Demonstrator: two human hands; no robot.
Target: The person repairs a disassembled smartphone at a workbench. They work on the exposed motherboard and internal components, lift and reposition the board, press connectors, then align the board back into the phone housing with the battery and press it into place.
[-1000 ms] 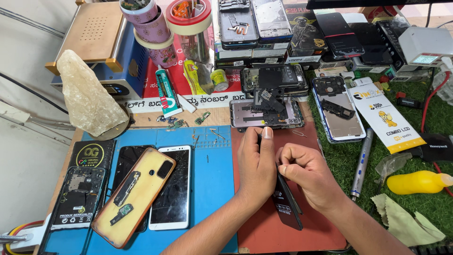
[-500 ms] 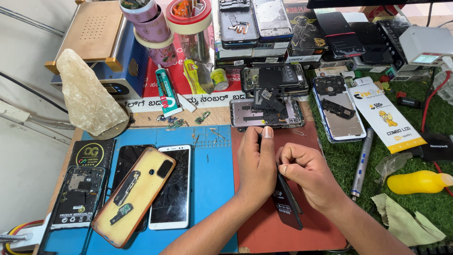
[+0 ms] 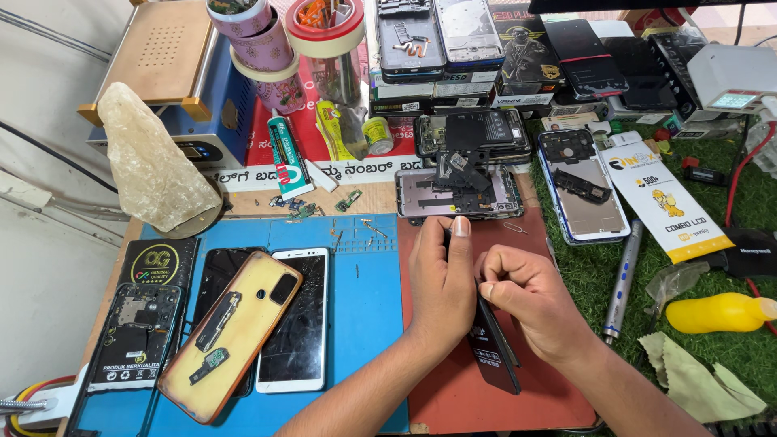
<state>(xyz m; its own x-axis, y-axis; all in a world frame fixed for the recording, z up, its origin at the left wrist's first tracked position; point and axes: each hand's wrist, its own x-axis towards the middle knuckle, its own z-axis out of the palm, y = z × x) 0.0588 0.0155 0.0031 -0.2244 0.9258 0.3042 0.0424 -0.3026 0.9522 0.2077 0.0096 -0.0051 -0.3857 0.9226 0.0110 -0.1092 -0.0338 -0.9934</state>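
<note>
Nothing has visibly moved: left hand (image 3: 441, 279) and right hand (image 3: 526, 299) stay curled shut on a thin black phone part (image 3: 494, 348) over the red mat (image 3: 486, 405). Opened phone (image 3: 457, 194) lies disassembled just beyond (reassembly looks unfinished).

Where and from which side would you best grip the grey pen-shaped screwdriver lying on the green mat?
Probably mid-barrel on the grey screwdriver, coming from above and pinching across its width: it lies flat, long and slim on the green mat, with open mat on both long sides.
</note>
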